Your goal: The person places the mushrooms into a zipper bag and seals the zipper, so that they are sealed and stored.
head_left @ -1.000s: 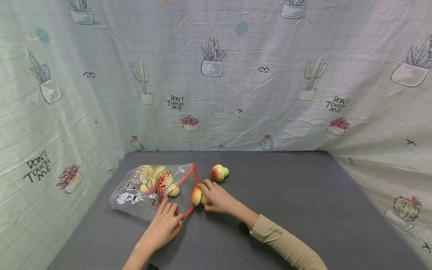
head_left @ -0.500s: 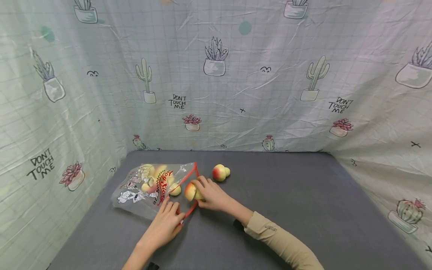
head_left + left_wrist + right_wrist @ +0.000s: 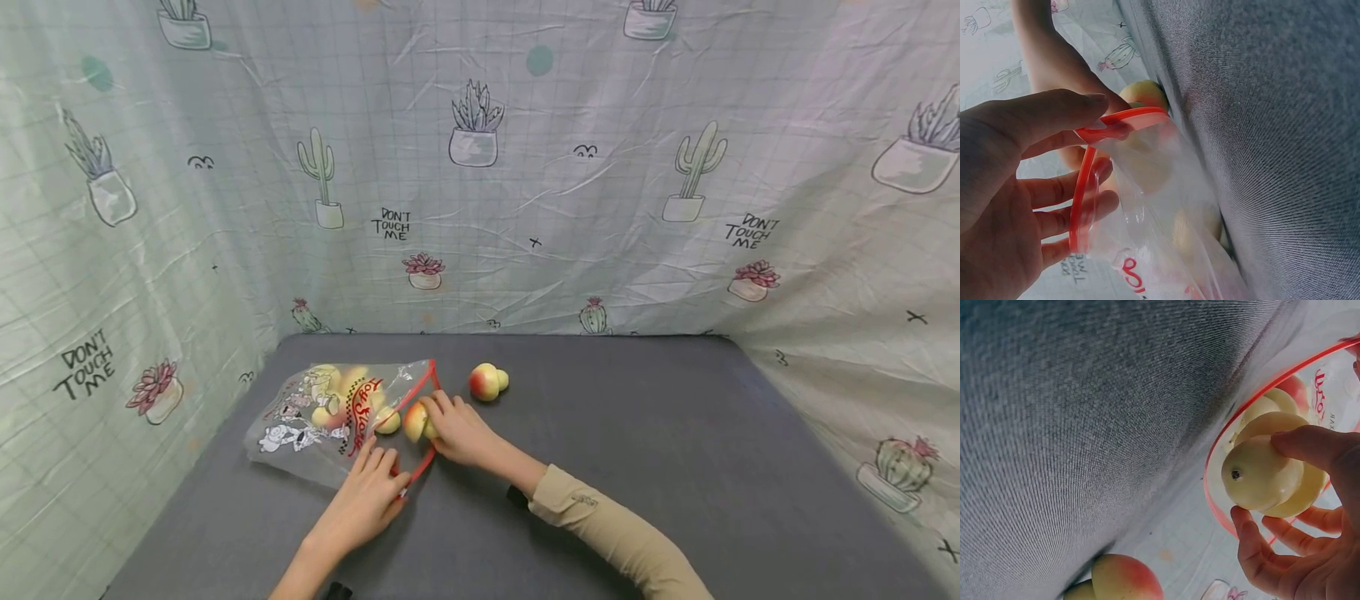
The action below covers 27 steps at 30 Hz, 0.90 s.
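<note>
A clear zip bag [image 3: 296, 462] with a red zip edge and printed cartoon figures lies on the left of the table. Several yellow-and-red pears [image 3: 386, 420] show through its plastic. My left hand [image 3: 363, 496] pinches the red edge near its front corner; in the left wrist view, the thumb [image 3: 1063, 112] presses on the edge. My right hand [image 3: 468, 433] grips a pear [image 3: 1260, 475] by thumb and fingers, its narrow end toward the wrist camera. That pear is at the bag's open mouth, partly within it. Another pear [image 3: 486, 382] lies on the table behind the right hand.
The dark grey table [image 3: 637, 467] spreads to the right and front. A printed cloth [image 3: 540, 200] with cactus drawings hangs round the back and both sides.
The right hand has moved left with its pear, from the bag's red edge into the mouth. The left hand keeps its hold; the loose pear has stayed put.
</note>
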Each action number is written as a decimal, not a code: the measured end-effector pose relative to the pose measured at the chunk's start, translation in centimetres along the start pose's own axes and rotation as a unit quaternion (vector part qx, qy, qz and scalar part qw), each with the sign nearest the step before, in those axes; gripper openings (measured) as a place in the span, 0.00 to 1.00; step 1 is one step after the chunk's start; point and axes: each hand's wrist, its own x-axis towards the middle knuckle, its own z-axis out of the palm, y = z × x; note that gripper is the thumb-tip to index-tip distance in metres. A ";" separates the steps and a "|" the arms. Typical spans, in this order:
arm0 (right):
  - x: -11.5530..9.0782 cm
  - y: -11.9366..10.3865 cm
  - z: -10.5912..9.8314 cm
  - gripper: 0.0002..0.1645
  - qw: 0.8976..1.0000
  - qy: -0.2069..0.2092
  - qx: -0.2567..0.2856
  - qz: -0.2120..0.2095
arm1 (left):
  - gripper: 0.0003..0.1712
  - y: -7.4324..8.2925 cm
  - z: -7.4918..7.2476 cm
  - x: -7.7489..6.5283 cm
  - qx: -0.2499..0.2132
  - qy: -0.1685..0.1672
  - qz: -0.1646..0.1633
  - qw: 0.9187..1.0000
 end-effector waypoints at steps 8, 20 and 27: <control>0.2 -0.3 0.2 0.35 1.000 -0.019 0.000 0.008 | 0.14 0.1 -0.3 0.1 -0.005 -0.004 -0.002 1.000; -0.7 -0.5 0.2 0.35 0.997 -0.068 0.028 -0.003 | 0.13 0.1 -0.2 -0.1 -0.006 -0.031 -0.009 0.999; -1.8 -0.6 -0.7 0.22 0.993 -0.093 0.074 -0.027 | 0.13 0.0 0.0 -0.1 -0.001 -0.025 -0.004 1.000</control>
